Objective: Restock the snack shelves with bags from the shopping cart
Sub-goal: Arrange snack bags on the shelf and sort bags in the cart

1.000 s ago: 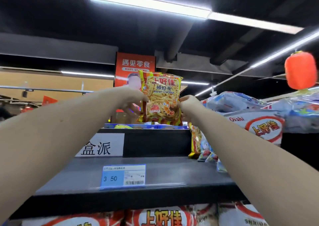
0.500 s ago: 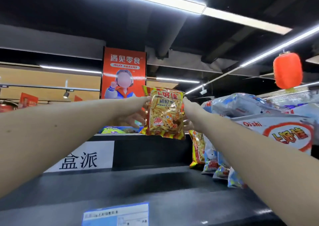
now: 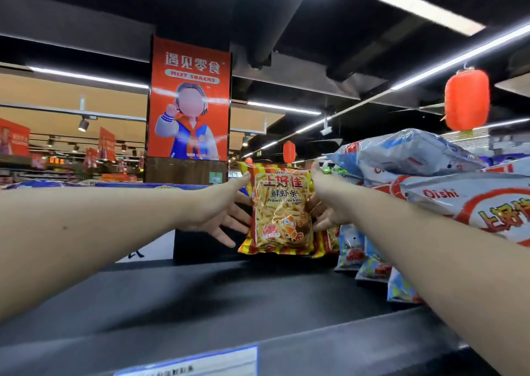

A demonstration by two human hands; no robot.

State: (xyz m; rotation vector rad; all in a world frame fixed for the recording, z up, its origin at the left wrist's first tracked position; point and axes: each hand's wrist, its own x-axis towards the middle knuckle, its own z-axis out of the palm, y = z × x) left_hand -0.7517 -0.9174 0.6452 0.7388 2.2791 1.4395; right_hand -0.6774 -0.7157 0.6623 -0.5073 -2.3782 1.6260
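A wide dark grey metal shelf (image 3: 218,298) is seen with large white and blue snack bags (image 3: 430,174) stacked at its right. A yellow and red striped plastic bag of prawn crackers (image 3: 279,212) is held upright at the shelf's rear, its bottom edge just above the surface. It is gripped at the sides by the left hand (image 3: 226,212) and the right hand (image 3: 325,203), fingers spread.

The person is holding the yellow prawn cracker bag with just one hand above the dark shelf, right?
Not quite. The head view shows both hands on the prawn cracker bag: the left hand at its left edge, the right hand at its right. The rest holds: it is yellow, above the dark shelf.
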